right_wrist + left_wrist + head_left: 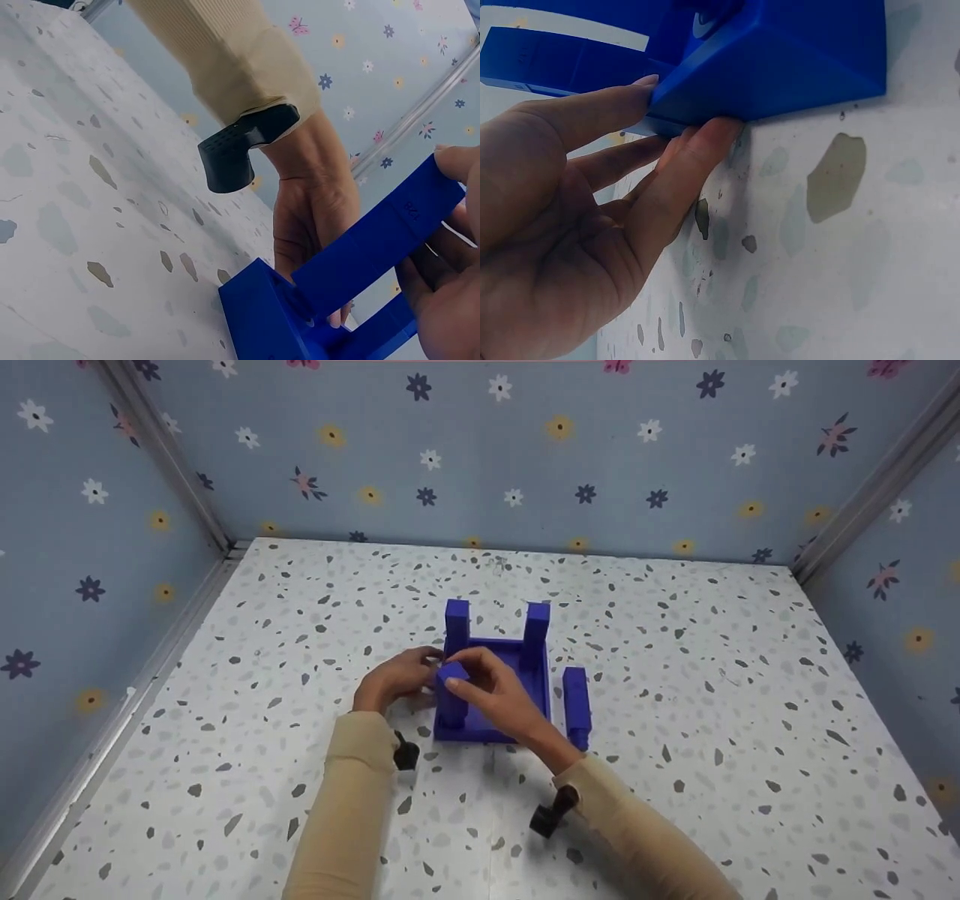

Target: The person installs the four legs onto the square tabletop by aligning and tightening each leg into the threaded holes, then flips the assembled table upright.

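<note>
A shallow blue tray-like base (486, 727) lies on the tabletop. Two square blue posts stand at its far corners, a left post (457, 621) and a right post (537, 624). At the near left corner a third blue post (375, 236) is upright, its top pinched between the thumb and fingers of my right hand (495, 697). My left hand (401, 676) holds the base's left side, thumb and fingertips against its edge in the left wrist view. Where the third post meets the base is partly hidden. A fourth blue post (576, 701) lies right of the base, its narrower end towards me.
The white speckled tabletop (712, 675) spreads around the base. Blue flower-patterned panels (495, 457) enclose it at the back and both sides, with metal rails at the corners. A black wrist camera (551, 814) hangs below the right sleeve.
</note>
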`<state>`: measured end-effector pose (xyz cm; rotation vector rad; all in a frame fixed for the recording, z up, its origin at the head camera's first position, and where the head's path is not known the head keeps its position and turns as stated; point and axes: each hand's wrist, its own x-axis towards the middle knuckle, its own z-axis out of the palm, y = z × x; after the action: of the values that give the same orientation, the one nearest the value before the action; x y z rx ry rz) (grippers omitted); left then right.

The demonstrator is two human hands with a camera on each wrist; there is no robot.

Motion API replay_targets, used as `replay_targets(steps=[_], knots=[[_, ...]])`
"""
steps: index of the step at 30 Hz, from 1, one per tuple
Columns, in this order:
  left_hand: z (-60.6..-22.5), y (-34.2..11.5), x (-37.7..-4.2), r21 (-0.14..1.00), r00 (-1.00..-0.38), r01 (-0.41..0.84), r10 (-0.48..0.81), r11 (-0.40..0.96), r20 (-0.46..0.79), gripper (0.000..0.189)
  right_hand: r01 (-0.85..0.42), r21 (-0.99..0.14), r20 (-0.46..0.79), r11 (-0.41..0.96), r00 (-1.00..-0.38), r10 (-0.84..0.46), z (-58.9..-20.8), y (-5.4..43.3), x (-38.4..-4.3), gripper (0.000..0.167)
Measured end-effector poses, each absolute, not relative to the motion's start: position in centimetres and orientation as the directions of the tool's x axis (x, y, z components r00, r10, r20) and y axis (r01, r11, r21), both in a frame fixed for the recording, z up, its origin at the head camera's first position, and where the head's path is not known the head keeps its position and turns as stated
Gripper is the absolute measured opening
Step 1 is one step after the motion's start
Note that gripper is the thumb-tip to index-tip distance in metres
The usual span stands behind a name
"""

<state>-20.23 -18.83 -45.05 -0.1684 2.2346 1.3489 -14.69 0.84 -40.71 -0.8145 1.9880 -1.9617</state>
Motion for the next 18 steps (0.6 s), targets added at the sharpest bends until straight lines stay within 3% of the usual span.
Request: replay_targets(steps=[11,18], knots=[[-44.85,-18.72,-20.34,0.796,-0.839,-0.407,0.161,0.447,-0.519,0.063,-0.365,-0.929,0.302,0.065,-0.846,-0.440,-40.50,0.45,-14.41,0.031],[-44.75,-18.72,-20.18,0.792,-0.846,-0.387,0.161,0.473,-0.509,0.062,-0.384,-0.918,0.308,0.099,-0.847,-0.433,-40.27,0.41,-14.05,0.036]])
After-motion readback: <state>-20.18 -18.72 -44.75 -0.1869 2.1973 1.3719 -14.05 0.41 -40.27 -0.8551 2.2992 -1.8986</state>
